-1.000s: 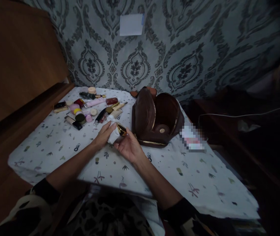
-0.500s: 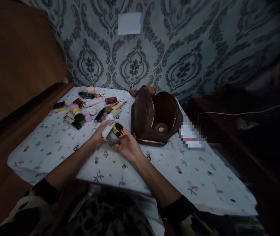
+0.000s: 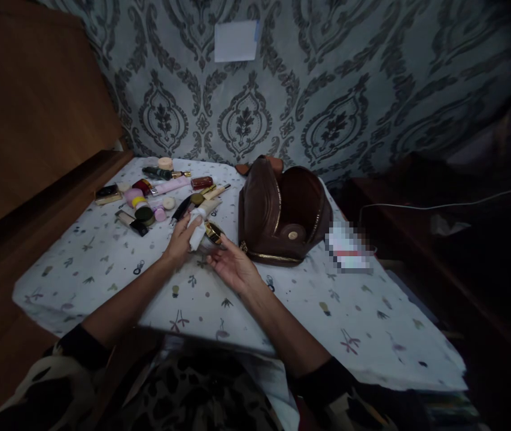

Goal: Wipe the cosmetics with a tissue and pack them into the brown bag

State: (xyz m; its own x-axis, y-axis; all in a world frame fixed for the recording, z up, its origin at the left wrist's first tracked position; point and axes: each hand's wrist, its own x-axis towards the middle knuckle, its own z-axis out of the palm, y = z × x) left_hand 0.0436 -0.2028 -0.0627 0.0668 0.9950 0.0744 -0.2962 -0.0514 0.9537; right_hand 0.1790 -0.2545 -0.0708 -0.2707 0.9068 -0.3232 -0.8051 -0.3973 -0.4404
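Note:
My left hand point(image 3: 180, 240) is closed round a white cloth point(image 3: 197, 231), which is pressed against a cosmetic jar point(image 3: 213, 232) with a shiny gold lid. The jar is tilted, and the cloth and fingers hide much of its body. My right hand point(image 3: 233, 264) is palm up just to the right, its thumb at the lid's edge and its other fingers loosely apart below. Close behind my left hand lie a cream-coloured tube point(image 3: 211, 205) and a dark, slim cosmetic item point(image 3: 181, 209).
A brown handbag point(image 3: 259, 209) stands unzipped to the right of my hands. Several cosmetics, among them a pink tube point(image 3: 171, 185), a dark round jar point(image 3: 144, 215) and a red case point(image 3: 202, 182), are spread at the left back of the patterned tablecloth point(image 3: 116, 281). A blurred-out item point(image 3: 349, 248) lies right.
The jar has turned and shifted slightly up in the hands, with the cloth now covering more of it. My right fingers have loosened from round the jar.

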